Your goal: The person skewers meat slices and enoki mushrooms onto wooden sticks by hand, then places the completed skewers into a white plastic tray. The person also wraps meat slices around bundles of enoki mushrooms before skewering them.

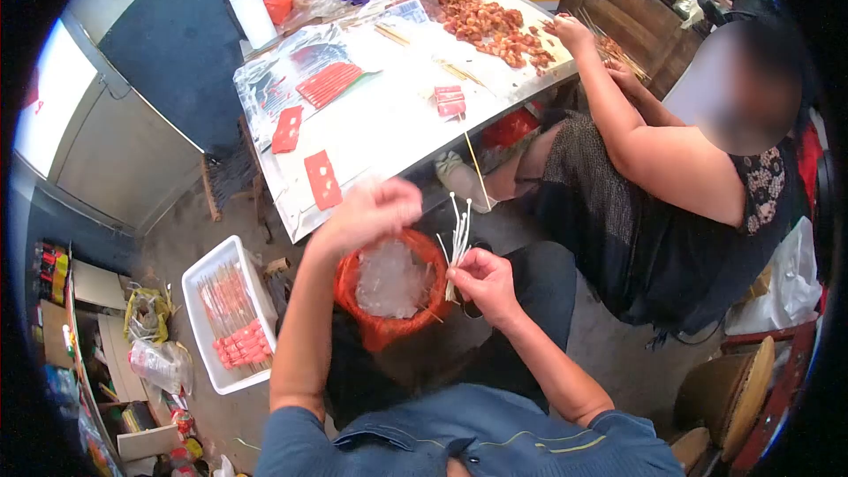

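Note:
My right hand (486, 283) pinches a small bunch of enoki mushrooms (458, 234), their thin white stems and small caps pointing up. Blurred by motion, my left hand (389, 212) is raised above a bucket (358, 327) lined with a red-orange bag, and its fingers cannot be made out. Clear plastic (389, 278) fills the bucket's mouth between my knees. Nearest on the table lies a flat red slice (321, 180) with pale spots, with another red slice (287, 130) behind it. A rolled red piece on a skewer (450, 102) rests at the table's front edge.
The white table (371, 137) carries foil, a stack of red strips (329, 84) and a heap of reddish meat chunks (477, 13). A white tray (199, 300) of skewers stands on the floor at left. At right, a seated person (654, 159) handles skewers.

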`<state>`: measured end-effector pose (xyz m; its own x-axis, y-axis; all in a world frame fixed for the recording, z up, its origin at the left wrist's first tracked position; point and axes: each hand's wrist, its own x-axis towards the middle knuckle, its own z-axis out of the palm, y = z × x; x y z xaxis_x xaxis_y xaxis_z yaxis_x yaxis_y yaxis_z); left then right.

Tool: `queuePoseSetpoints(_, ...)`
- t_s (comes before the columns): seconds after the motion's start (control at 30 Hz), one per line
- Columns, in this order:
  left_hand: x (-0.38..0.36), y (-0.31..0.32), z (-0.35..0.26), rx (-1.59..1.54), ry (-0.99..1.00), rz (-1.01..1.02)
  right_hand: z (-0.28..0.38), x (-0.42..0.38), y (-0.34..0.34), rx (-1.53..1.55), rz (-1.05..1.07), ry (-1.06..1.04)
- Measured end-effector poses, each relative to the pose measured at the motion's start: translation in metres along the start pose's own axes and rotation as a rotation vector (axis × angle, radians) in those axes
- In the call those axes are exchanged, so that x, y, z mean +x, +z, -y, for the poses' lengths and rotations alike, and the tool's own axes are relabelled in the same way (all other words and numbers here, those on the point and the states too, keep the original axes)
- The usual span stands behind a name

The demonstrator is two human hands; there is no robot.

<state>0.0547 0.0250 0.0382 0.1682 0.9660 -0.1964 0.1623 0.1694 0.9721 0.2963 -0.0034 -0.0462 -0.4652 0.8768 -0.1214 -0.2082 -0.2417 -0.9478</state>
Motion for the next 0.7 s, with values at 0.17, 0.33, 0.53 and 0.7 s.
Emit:
queuePoseSetpoints(0.17,-0.045,0.054,0.04,-0.125,-0.04,0.063,-0.006,0.003,0.022,-0.152,0.026,-0.182)
queuePoseSetpoints(0.33,-0.058,0.07,0.054,-0.217,0.077,-0.121,0.014,-0.012,0.036,-0.522,0.039,-0.431)
queuePoseSetpoints(0.53,-0.073,0.07,0.073,-0.4,0.042,-0.23,-0.012,-0.017,0.027,-0.351,0.057,-0.214)
queuePoseSetpoints(0.7,-0.079,0.072,0.078,-0.607,0.026,-0.397,-0.009,-0.024,0.03,-0.275,0.014,-0.183)
